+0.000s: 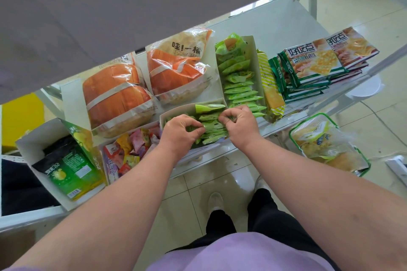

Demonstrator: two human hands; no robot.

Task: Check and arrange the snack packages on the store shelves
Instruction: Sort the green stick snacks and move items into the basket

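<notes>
A white cardboard display box [176, 110] at the shelf's front edge holds a row of small green snack packets [211, 116]. My left hand [179, 133] reaches into its left part, fingers curled and pinching green packets. My right hand [239, 123] is over the box's right end, fingertips pinching packets there. A second white box [253, 50] behind it is filled with several more green packets [239, 79] in a row.
Two orange bread bags [116, 97] [176, 66] lie on the white shelf [284, 26]. A box of mixed candies [132, 149] and a box with green-black bags [66, 167] sit left. A yellow-striped packet [269, 86], cracker packs [317, 64] and a clear bag [326, 145] are right. An upper shelf [110, 6] overhangs.
</notes>
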